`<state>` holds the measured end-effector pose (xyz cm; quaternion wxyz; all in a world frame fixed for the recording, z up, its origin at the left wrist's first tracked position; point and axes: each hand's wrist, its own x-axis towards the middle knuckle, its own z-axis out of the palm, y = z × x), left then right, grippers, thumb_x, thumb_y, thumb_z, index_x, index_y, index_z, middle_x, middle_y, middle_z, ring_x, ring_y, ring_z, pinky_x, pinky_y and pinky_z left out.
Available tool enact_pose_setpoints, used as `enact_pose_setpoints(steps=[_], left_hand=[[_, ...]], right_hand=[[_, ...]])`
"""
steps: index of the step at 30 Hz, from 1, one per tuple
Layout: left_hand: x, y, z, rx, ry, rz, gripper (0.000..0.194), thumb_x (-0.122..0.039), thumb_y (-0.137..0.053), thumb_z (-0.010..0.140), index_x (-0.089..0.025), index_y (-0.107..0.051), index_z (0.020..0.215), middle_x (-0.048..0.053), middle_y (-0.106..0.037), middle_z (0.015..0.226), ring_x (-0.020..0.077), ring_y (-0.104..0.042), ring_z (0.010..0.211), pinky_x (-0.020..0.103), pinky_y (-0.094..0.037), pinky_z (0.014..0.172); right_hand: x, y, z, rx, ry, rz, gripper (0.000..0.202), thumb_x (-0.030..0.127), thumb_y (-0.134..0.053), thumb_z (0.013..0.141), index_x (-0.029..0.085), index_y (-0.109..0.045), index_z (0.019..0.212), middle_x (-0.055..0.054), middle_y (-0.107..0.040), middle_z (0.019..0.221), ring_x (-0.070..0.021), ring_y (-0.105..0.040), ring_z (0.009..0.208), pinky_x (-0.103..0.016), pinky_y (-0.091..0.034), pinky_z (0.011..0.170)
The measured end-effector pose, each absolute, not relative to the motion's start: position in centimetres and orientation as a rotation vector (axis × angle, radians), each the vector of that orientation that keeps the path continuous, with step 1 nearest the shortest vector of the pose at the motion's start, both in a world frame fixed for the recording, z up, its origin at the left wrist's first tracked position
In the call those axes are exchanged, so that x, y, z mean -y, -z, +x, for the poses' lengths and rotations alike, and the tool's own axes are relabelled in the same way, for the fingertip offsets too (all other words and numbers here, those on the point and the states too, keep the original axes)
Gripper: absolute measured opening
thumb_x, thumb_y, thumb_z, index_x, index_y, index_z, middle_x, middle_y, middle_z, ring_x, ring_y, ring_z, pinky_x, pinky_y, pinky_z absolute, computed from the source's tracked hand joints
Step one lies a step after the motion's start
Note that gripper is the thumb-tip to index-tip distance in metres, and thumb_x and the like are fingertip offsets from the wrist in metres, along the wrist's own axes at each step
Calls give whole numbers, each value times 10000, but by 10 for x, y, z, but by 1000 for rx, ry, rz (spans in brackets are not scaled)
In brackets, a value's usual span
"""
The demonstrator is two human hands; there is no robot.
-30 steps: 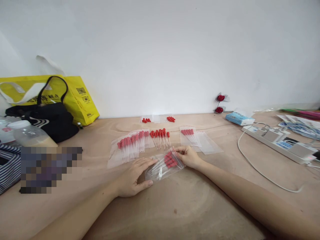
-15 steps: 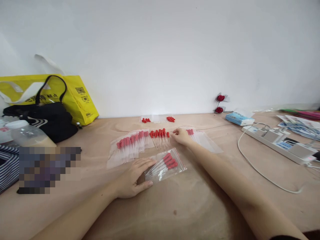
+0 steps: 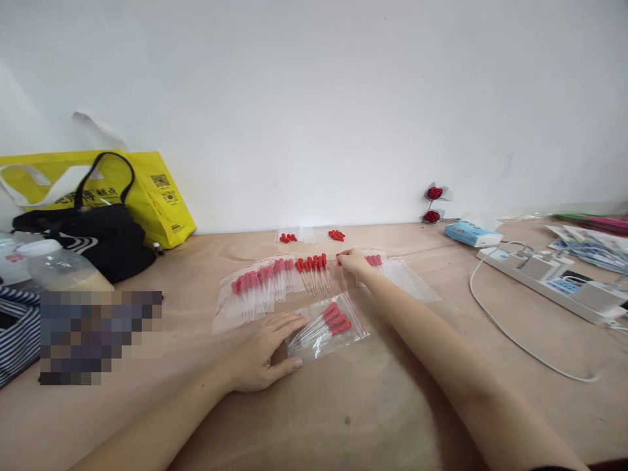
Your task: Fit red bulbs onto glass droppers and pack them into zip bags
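My left hand [image 3: 267, 347] rests on the table with its fingers stretched out and thumb apart. Its fingertips touch the left end of a clear zip bag [image 3: 321, 353] that contains several red-bulbed droppers [image 3: 336, 320]. Farther back, my right hand [image 3: 356, 263] pinches the red bulb of a single dropper [image 3: 339, 260], whose thin glass tube points toward me. To its left lies a loose row of droppers [image 3: 313, 264], bulbs facing the wall. Bagged droppers [image 3: 262, 275] overlap beyond that row, and another bag [image 3: 409, 281] lies partly behind my right wrist.
Against the wall lie red rubber bulbs [image 3: 288, 239] on clear plastic. Left are a yellow bag [image 3: 167, 196], a black bag [image 3: 112, 242] and a bottle [image 3: 63, 265]. Right are a tissue pack [image 3: 471, 233], a power strip [image 3: 544, 284] and its white cable [image 3: 510, 353].
My right hand has closed on one dropper and drawn it slightly right, apart from the loose row. The left hand stays at the bag. The view has shifted a little.
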<state>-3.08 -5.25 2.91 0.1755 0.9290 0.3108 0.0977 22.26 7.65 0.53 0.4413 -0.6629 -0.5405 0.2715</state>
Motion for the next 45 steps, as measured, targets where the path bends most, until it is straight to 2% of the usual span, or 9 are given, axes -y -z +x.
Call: enact_pose_setpoints(steps=[2,4,8,13,29,39,45], left_hand=[[52,-29,-31,-882,-271,2639,514,-410,-457,807,-244,-330,1276,65,-404,1311,256,-348,1203,456,-287,991],[52,-29,-30,-890,-247,2646,521,-414,-456,806,-237,-326,1278,70,-399,1315,257,-342,1207,462,-283,992],[50,-27,-31,-906,-238,2649,518,-413,-450,810,-238,-321,1281,70,-395,1318,260,-332,1213,465,-276,996],[46,-20,-33,-885,-242,2659,536,-431,-439,816,-260,-288,1300,64,-375,1331,263,-318,1220,469,-268,995],[46,-20,-34,-877,-254,2651,539,-444,-439,812,-260,-299,1299,58,-384,1327,262,-326,1216,464,-271,996],[48,-23,-33,-879,-266,2639,528,-431,-443,814,-258,-311,1296,63,-387,1326,264,-330,1215,468,-263,999],[51,-27,-31,-924,-201,2625,530,-432,-441,814,-243,-311,1292,74,-370,1336,270,-306,1230,474,-257,1004]], right_hand=[[-59,-7,236,1256,-663,-1608,315,275,-473,680,165,-522,971,-26,-586,688,-142,-547,574,-254,-413,518],[-35,-6,249,1195,-653,-1557,352,308,-429,711,187,-456,1040,-5,-561,729,-110,-526,548,-237,-410,506],[15,4,266,1022,-768,-1353,312,354,-476,682,209,-440,956,49,-476,636,-83,-452,456,-221,-374,447],[39,11,265,822,-888,-1187,300,371,-556,635,224,-452,875,57,-476,624,-80,-447,468,-223,-368,463],[42,11,259,796,-828,-1169,286,364,-559,639,234,-433,861,50,-483,659,-85,-441,484,-234,-382,478],[54,15,256,730,-1054,-1100,297,341,-594,634,234,-421,851,46,-523,633,-102,-516,508,-244,-423,491],[67,12,264,651,-1104,-1095,281,298,-611,630,223,-436,836,43,-547,620,-85,-514,486,-225,-420,483]])
